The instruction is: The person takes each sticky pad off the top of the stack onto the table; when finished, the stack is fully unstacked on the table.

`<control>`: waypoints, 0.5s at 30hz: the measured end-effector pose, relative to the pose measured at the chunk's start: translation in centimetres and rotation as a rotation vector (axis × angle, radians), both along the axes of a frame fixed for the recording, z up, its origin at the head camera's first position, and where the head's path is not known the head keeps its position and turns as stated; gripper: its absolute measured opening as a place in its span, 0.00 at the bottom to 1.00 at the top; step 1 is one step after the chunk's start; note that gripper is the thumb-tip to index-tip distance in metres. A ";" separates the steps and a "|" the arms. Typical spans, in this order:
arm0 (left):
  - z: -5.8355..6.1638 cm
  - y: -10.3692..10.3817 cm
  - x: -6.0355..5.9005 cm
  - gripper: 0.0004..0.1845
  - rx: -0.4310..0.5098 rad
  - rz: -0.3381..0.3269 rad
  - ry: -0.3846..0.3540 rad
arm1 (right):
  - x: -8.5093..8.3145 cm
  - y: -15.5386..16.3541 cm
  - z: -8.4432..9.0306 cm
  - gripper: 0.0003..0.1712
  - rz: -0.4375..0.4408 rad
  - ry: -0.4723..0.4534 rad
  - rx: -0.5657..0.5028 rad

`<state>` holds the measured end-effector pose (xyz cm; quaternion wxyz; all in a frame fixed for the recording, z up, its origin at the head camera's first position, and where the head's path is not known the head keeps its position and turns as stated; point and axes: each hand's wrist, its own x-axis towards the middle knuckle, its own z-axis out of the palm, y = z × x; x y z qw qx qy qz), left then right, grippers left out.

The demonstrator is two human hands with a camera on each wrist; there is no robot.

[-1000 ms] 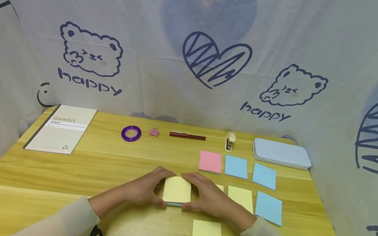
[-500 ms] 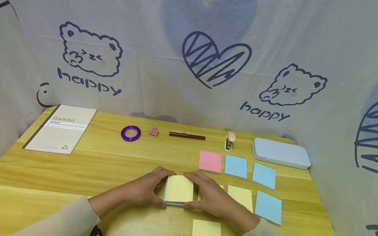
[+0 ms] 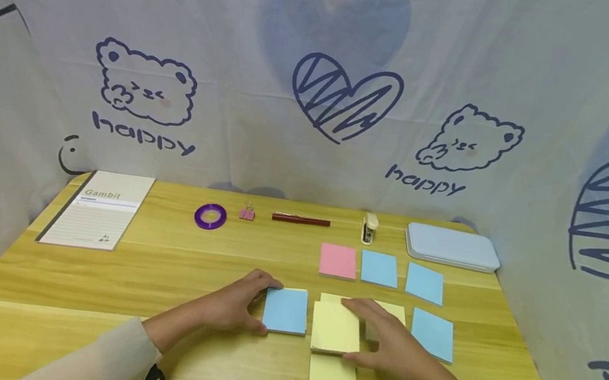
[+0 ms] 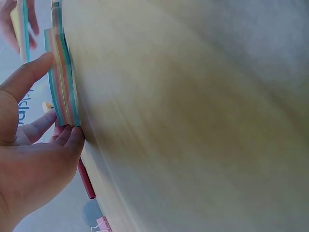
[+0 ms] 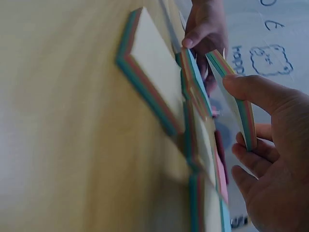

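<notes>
— What is hard to see?

— The right hand (image 3: 384, 343) covers part of the yellow pads behind it.

— And the hands?

— It pinches a yellow-topped pad (image 3: 335, 328), lifted just right of the blue-topped stack (image 3: 286, 310); the left hand (image 3: 236, 303) grips that stack's left edge on the table (image 3: 89, 289).

— Changed?

— A second ago both hands held one yellow-topped stack; now it is split.

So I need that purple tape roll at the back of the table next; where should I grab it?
The purple tape roll lies flat with its hole facing up and open table all round. Probably best to come straight down from above and pinch across the outer rim, or hook one finger in the hole with the thumb outside.
</notes>
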<state>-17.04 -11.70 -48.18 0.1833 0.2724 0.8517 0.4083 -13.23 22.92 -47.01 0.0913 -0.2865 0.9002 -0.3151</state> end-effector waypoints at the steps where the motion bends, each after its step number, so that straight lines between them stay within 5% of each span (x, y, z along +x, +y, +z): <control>1: 0.0 0.0 0.0 0.42 -0.004 0.000 0.004 | 0.6 0.7 -0.1 0.50 -0.004 0.008 0.002; 15: -0.1 -0.1 -0.1 0.42 -0.026 -0.005 0.016 | 7.2 7.5 -1.1 0.47 -0.116 0.073 0.096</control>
